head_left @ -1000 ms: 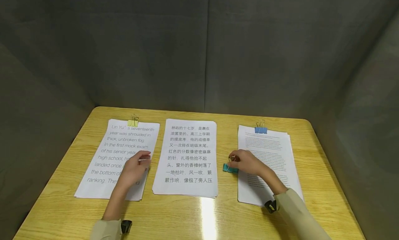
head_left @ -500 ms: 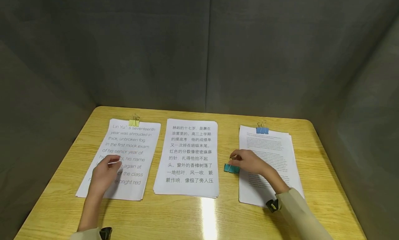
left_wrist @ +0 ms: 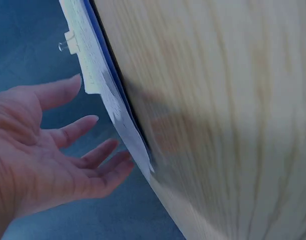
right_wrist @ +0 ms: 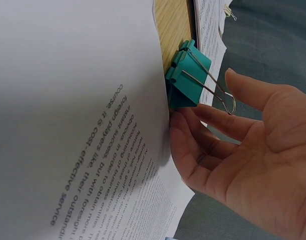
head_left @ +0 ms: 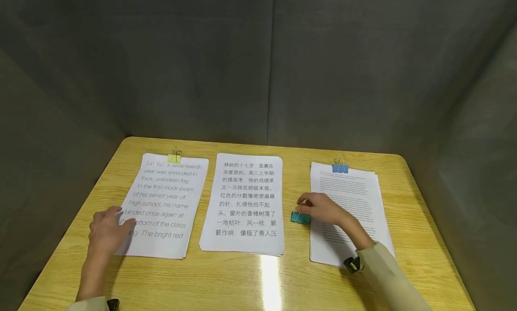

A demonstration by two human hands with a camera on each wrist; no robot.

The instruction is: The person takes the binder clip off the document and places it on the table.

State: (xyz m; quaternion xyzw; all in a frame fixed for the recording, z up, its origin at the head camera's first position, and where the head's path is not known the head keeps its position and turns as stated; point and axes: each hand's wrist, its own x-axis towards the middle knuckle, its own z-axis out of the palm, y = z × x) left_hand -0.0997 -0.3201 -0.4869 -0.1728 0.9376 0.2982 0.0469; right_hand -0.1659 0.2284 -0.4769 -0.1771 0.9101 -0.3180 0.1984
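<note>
Nearest, the left hand (head_left: 106, 231) is spread wide, palm over the left stack's (head_left: 163, 205) outer edge; contact cannot be confirmed. A downward brush there could skew the sheets' lower ends. The right hand (head_left: 323, 210) is drawn narrow, fingers and thumb about the handles of the teal clip (head_left: 300, 217); whether it grips firmly cannot be told. The clip sits on the table (head_left: 226, 284) between the middle stack (head_left: 242, 201) and right stack (head_left: 355, 199), just beside the latter. Uneven pressure on the handles could tip it; low knuckles could drag the right stack. The middle stack shows no clip, so a knock could fan it. Farthest, the yellow clip (head_left: 174, 159) and blue clip (head_left: 340, 168) secure the outer stacks' top edges only.
</note>
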